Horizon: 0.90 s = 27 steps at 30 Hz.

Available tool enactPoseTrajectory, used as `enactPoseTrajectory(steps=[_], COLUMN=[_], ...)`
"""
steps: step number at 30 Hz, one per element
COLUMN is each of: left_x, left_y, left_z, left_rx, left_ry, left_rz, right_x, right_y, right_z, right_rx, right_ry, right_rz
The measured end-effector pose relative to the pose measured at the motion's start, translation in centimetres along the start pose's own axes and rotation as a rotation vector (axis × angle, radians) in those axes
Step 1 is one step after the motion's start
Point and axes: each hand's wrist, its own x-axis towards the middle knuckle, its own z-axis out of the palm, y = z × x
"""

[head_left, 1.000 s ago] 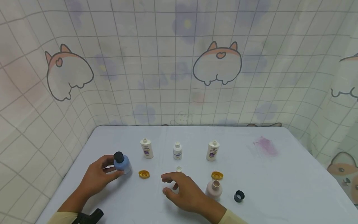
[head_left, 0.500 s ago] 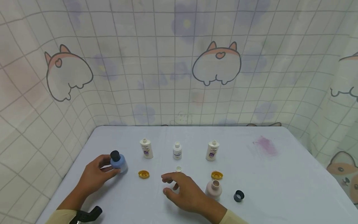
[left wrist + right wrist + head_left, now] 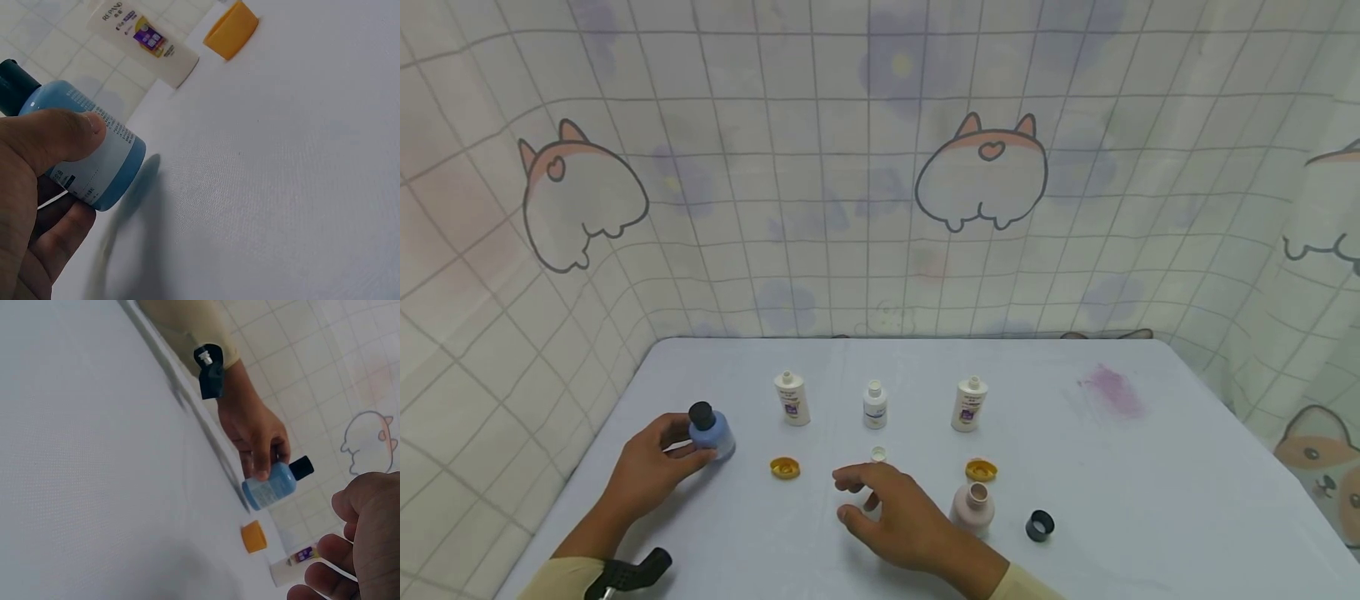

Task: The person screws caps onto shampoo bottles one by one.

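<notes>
My left hand (image 3: 651, 468) holds a small blue bottle (image 3: 721, 438) at the left of the table, thumb on one side and fingers on the other. The bottle wears a black cap (image 3: 702, 416), and its printed label (image 3: 109, 153) shows in the left wrist view. Over the middle of the table, my right hand (image 3: 898, 518) hovers with loosely curled fingers and nothing between them. Just right of that hand stands an uncapped pinkish bottle (image 3: 973, 514), partly hidden by the wrist. A small white cap (image 3: 878, 454) lies just beyond the right fingers.
Three uncapped white bottles stand in a row farther back: left (image 3: 792, 400), middle (image 3: 875, 407) and right (image 3: 969, 406). Two yellow caps, left (image 3: 785, 468) and right (image 3: 981, 470), lie before them. A black cap (image 3: 1040, 526) lies at right, near a pink stain (image 3: 1114, 392).
My left hand has shifted slightly to the left, carrying the blue bottle with it. The right hand and the other bottles and caps have stayed put.
</notes>
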Motion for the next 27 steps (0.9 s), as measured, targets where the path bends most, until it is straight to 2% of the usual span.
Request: enactPoseTrajectory(steps=[27], left_x=[0.27], left_y=[-0.43], left_z=[0.06], left_rx=[0.032], left_ry=[0.006], left_rz=[-0.016], right_x=[-0.14], right_y=[0.27], right_z=[-0.07], right_rx=[0.007], right_ry=[-0.003], right_rz=[-0.008])
